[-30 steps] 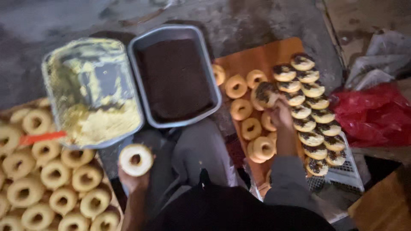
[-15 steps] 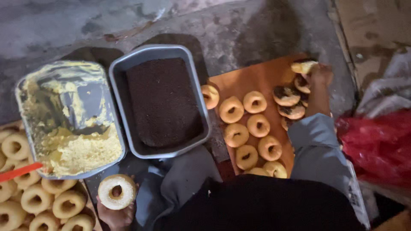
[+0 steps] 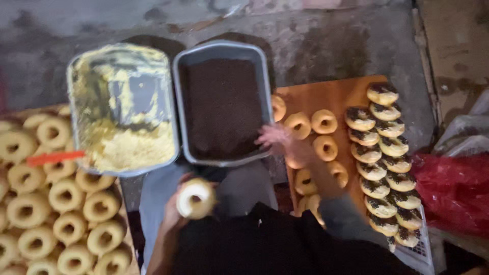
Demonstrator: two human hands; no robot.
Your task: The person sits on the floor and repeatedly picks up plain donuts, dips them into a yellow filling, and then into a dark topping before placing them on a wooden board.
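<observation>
One glazed doughnut (image 3: 195,197) sits in the left hand (image 3: 175,214), fingers closed round its rim, held over the lap below the two pans, likely to keep the coated face up. Right hand (image 3: 279,140) is blurred at the near corner of the dark-crumb pan (image 3: 222,102); whether it grips anything I cannot tell. Beside that lies the yellow-paste pan (image 3: 122,107). Plain doughnuts (image 3: 61,203) wait at left; the board (image 3: 326,97) at right carries topped ones (image 3: 382,153) in rows. Both edges cut off more doughnuts.
</observation>
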